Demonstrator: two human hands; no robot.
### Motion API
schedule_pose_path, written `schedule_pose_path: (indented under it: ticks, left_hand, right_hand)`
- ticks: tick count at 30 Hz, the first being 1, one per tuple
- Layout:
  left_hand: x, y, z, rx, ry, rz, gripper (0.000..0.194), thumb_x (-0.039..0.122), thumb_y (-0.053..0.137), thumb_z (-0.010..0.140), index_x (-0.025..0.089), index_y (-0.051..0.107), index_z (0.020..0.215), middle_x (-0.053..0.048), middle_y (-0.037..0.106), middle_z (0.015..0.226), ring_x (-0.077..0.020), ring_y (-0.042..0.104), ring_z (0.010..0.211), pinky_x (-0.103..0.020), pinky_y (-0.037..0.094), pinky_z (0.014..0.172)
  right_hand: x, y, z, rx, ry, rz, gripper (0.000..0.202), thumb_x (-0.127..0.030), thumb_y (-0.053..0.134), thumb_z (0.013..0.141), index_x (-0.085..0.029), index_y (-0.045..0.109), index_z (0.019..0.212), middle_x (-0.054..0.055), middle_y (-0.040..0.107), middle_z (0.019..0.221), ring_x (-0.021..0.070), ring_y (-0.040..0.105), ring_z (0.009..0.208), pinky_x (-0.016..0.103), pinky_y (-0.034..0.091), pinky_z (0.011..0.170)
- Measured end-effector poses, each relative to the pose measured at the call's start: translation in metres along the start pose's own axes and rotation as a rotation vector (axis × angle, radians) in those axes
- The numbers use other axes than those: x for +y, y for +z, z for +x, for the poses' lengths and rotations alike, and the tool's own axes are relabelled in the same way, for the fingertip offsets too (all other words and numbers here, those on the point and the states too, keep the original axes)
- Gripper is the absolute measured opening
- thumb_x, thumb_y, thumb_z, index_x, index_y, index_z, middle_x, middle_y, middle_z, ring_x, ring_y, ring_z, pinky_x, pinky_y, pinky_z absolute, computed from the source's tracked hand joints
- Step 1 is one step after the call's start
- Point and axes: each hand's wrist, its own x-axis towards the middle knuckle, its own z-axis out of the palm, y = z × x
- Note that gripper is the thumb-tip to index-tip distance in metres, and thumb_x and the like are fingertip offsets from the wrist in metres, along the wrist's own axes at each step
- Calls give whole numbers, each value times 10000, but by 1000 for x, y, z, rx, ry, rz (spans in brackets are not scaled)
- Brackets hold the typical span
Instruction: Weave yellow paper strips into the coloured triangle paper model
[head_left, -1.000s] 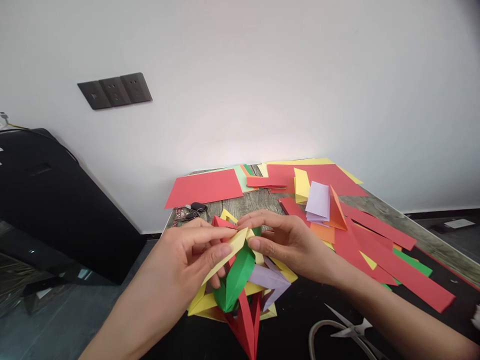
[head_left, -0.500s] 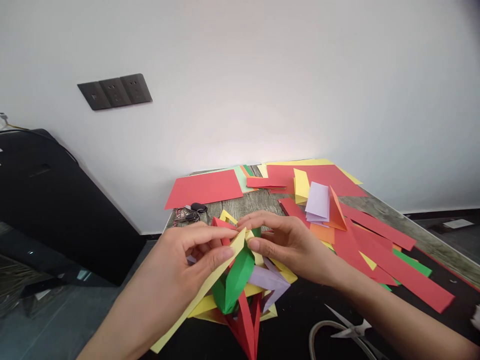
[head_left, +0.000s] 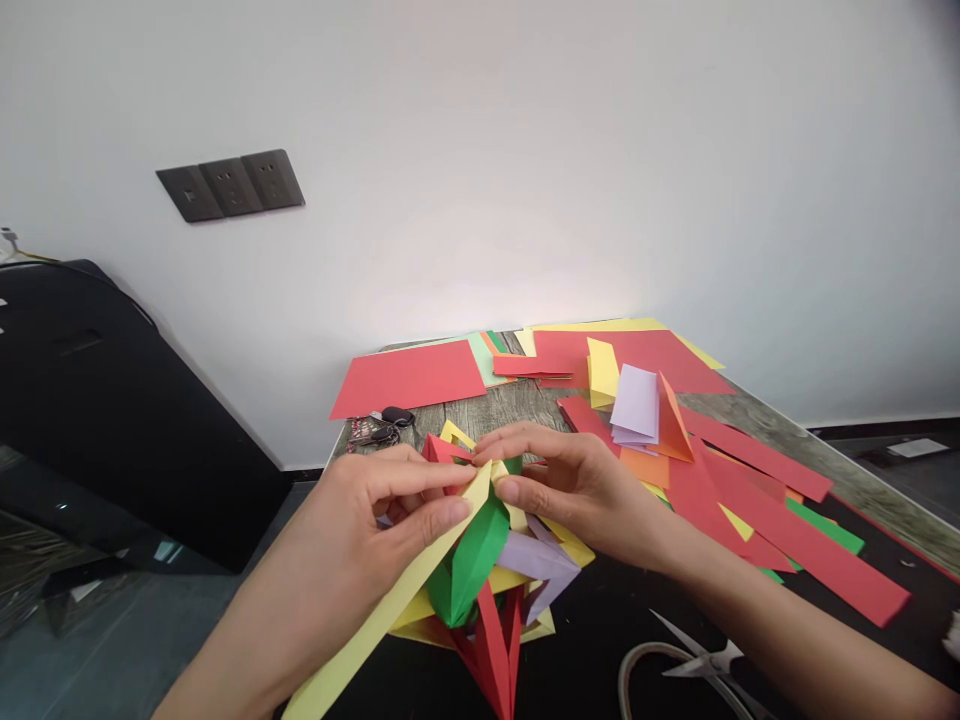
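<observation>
The left hand (head_left: 375,515) pinches the upper end of a long pale-yellow paper strip (head_left: 379,620) between thumb and forefinger; the strip runs down and away from those fingers, under the wrist, toward the bottom edge of the view. The right hand (head_left: 577,485) meets it fingertip to fingertip, its thumb and forefinger closed narrowly on the same strip end where it touches the folded paper model (head_left: 487,570).

That model sits directly beneath both sets of fingertips: a green folded point just under the pinch, lilac and yellow flaps below the right fingers, red spikes hanging lowest. Judging from this, several coloured units are already joined, and the yellow strip is only at the stage of being fitted in at the top; most of its length hangs loose and unfolded.

Beyond the right fingers lie plenty of unused pieces: long red strips (head_left: 787,540), a lilac folded sheet (head_left: 636,402) and a red sheet (head_left: 409,378) farther off. Scissors (head_left: 697,665) rest below the right wrist, and a bunch of keys (head_left: 379,425) lies just beyond the left fingertips.
</observation>
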Motion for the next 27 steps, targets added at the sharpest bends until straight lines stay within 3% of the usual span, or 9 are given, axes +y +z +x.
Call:
schedule_pose_path:
  ticks: [11,17,27]
  left_hand:
    - [0,-2,-2,-46,46,53,320,509,553,882,346,729,1095,-24,632,933,-192,610,827,-284,500,680]
    - [2,-9,2,-64,101,102,258,467,564,888,369,750,1037,5,613,838,-145,585,747,-228,446,636]
    - [3,-10,1,-41,166,83,200,385,586,893,373,761,988,26,665,926,-138,629,832,-207,465,705]
  right_hand:
    - [1,-2,1,-2,-95,-57,199,-329,650,882,-332,742,1059,34,684,1110,184,611,1095,323,514,891]
    - [-1,-2,1,-19,-87,-51,199,-316,632,896,-334,743,1060,33,673,1114,173,605,1095,298,507,884]
    - [-5,-1,0,-21,-66,-64,188,-315,624,898,-300,752,1034,40,630,1041,147,604,967,275,505,819]
